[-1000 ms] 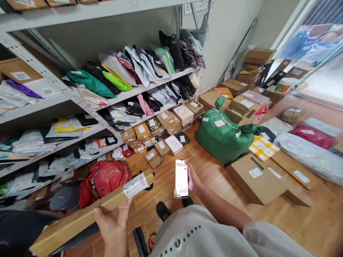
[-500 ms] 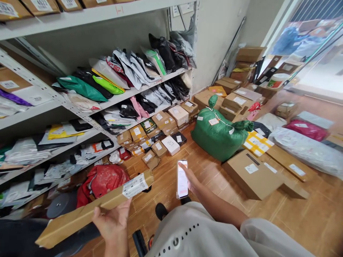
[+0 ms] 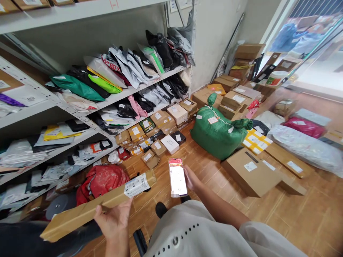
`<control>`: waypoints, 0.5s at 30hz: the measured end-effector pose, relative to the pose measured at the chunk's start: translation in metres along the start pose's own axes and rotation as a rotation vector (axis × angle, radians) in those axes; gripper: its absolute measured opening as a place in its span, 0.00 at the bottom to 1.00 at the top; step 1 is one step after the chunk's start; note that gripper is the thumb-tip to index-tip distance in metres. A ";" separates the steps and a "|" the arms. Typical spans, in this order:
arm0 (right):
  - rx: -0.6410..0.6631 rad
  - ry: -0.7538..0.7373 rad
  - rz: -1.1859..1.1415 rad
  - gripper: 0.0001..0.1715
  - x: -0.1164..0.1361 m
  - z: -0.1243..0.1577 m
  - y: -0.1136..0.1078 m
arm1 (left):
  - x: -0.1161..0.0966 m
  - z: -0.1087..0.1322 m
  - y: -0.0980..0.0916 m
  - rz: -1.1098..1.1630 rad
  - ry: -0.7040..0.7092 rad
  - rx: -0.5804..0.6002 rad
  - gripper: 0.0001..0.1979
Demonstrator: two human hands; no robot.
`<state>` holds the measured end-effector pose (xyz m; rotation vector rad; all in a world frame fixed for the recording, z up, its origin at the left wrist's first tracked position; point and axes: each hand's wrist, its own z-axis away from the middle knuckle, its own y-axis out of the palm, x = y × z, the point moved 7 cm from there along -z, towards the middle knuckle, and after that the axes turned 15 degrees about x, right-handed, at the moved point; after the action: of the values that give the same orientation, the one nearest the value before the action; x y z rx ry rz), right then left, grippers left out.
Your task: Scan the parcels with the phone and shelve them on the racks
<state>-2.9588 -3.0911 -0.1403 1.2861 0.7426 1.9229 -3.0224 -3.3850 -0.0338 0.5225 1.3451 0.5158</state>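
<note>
A long, narrow cardboard box (image 3: 88,210) lies tilted across my left hand (image 3: 114,218), its right end higher than its left. My thumb is on the near side and the other fingers are under it, partly hidden. A white shipping label (image 3: 137,184) with barcodes covers its right end. In front of my body, my right hand (image 3: 189,178) grips a smartphone (image 3: 178,178) by its right edge. The lit screen has a red band at the top and a mostly white area below; its text is too small to read.
Metal shelves (image 3: 150,82) full of bagged parcels run along the left and back. Small boxes line the floor under them. A tied green sack (image 3: 218,134) and a large carton (image 3: 252,171) are on the right. A red bag (image 3: 105,182) lies beyond the long box.
The phone has shifted slightly left and turned more toward me. Its screen now shows a red band at the top. The long box has moved slightly right in my left hand.
</note>
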 end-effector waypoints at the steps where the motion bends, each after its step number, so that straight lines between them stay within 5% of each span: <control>1: -0.006 0.000 0.003 0.16 -0.001 -0.002 -0.001 | 0.000 -0.001 0.002 0.003 0.000 0.000 0.22; 10: -0.008 0.023 0.011 0.11 -0.005 -0.015 0.000 | 0.002 -0.014 -0.011 0.000 -0.022 -0.014 0.26; 15: 0.060 0.099 -0.051 0.15 -0.015 -0.018 0.009 | 0.023 -0.033 -0.035 0.065 -0.192 -0.062 0.38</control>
<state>-2.9741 -3.1102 -0.1480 1.2032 0.8808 1.9476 -3.0502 -3.3963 -0.0780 0.5520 1.1290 0.5447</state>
